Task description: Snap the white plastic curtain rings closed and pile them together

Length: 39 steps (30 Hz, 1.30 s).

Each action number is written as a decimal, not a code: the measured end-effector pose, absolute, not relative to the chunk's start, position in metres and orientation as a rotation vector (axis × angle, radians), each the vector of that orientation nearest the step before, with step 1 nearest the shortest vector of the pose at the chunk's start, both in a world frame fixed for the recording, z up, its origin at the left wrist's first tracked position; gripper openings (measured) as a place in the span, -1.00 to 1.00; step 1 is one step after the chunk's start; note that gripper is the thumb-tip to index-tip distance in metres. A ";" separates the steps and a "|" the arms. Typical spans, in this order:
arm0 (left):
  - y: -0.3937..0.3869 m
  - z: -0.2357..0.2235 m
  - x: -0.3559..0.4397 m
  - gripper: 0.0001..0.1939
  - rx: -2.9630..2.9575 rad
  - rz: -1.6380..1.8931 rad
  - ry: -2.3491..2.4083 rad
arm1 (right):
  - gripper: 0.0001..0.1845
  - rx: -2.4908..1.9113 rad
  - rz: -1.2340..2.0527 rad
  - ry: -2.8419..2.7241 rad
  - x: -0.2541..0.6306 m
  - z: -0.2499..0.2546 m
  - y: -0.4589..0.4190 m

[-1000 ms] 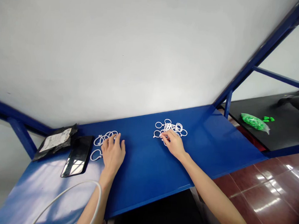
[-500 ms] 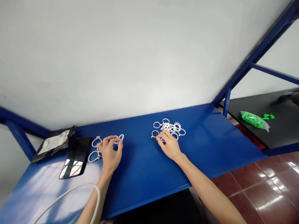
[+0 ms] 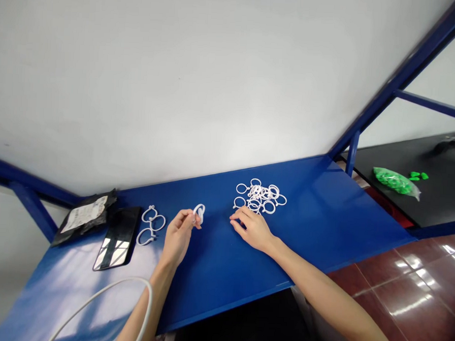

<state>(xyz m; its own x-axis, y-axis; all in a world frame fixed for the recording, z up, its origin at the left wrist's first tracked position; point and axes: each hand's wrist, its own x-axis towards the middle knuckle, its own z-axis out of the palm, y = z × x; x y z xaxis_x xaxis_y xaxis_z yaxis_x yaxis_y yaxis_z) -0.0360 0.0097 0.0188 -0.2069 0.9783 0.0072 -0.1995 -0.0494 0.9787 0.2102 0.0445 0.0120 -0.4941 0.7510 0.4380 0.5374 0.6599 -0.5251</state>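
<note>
My left hand (image 3: 179, 234) pinches a few white plastic rings (image 3: 199, 213) between thumb and fingertips, lifted just above the blue table (image 3: 215, 256). A small group of white rings (image 3: 151, 223) lies on the table to the left of that hand. My right hand (image 3: 252, 228) rests on the table with fingers stretched out, holding nothing, its fingertips just short of a pile of several white rings (image 3: 261, 196).
A black phone (image 3: 117, 237) and a black packet with a white label (image 3: 85, 214) lie at the table's left end. A white cable (image 3: 102, 296) loops near my left forearm. On a black bench to the right sits a bag of green parts (image 3: 395, 180).
My left hand closed on a few rings from the left group and carried them right, off the table. My right hand drew back from the pile toward me.
</note>
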 end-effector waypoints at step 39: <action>-0.003 0.007 -0.014 -0.79 2.119 0.801 1.362 | -0.71 -0.869 0.626 -2.277 0.209 0.004 0.048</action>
<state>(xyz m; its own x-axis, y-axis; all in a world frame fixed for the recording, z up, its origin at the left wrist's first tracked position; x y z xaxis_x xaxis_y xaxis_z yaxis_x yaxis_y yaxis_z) -0.0140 -0.0029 0.0073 0.3288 0.9208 0.2099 0.6309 -0.3795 0.6767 0.2087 0.0475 0.0042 -0.5948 0.7114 0.3744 0.4202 0.6722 -0.6096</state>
